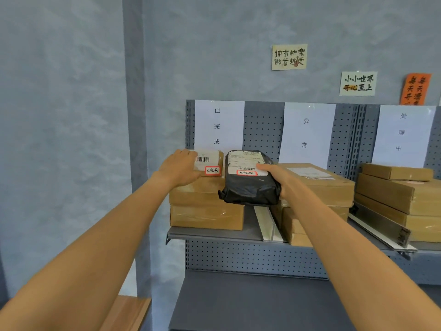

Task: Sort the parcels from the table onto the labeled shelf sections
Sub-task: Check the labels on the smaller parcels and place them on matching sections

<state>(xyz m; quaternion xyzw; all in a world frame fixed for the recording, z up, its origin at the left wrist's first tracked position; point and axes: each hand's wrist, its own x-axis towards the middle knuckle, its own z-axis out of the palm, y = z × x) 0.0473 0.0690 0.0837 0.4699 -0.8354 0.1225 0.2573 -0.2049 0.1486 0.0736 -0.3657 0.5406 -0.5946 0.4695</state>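
Head view: right hand (278, 181) gripped the black parcel (250, 180) at the shelf (214, 235) edge, beside stacked boxes (205, 209); left hand (177, 170) held the small box (210, 163) atop them, under the left paper label (218, 125).

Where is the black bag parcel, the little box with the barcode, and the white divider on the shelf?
black bag parcel (250, 187), head view, on its dark wrinkled front below the label.
little box (210, 161), head view, on its white barcode label.
white divider (266, 223), head view, on its long top face.
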